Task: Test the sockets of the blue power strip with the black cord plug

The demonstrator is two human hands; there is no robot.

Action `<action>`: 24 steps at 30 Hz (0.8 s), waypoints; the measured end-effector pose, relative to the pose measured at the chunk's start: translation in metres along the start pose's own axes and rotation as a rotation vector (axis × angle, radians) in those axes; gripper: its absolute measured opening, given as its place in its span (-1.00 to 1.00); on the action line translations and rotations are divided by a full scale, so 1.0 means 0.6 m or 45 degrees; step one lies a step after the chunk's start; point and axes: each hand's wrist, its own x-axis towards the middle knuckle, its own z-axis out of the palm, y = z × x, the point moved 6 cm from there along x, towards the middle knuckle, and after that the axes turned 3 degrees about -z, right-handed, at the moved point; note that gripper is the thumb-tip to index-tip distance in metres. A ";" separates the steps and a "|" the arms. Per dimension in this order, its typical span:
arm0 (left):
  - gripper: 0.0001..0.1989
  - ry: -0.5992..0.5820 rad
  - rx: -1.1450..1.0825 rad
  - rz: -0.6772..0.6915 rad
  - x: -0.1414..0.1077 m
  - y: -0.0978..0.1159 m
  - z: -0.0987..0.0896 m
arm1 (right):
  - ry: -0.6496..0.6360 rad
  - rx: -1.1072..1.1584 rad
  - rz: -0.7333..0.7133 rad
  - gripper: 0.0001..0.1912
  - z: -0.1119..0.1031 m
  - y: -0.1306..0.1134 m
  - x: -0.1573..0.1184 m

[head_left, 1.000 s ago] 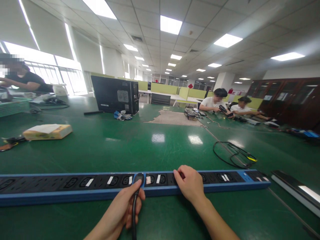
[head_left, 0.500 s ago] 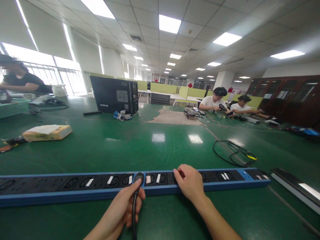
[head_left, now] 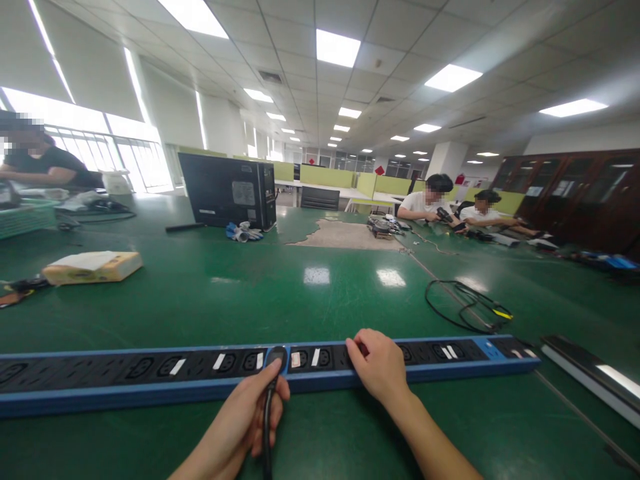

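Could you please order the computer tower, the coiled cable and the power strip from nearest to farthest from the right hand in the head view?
1. Power strip: directly beneath the right hand.
2. Coiled cable: beyond the strip, to the right.
3. Computer tower: far ahead, to the left.

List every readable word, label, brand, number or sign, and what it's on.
No text is readable.
Pale stickers on the blue power strip: too small to tell any writing.
Pale label on the black computer case: print too blurred.
Yellow packet: markings too blurred.
Yellow tag on the coiled cable: too small.
Red diamond in the background: too small.
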 end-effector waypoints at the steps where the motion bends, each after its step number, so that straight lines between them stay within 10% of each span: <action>1: -0.46 -0.002 0.001 -0.002 -0.001 0.001 0.000 | -0.001 0.000 0.001 -0.71 0.000 0.000 0.000; 24: -0.43 0.009 0.008 -0.007 0.003 -0.002 -0.002 | 0.004 -0.006 -0.010 -0.71 0.001 0.001 0.001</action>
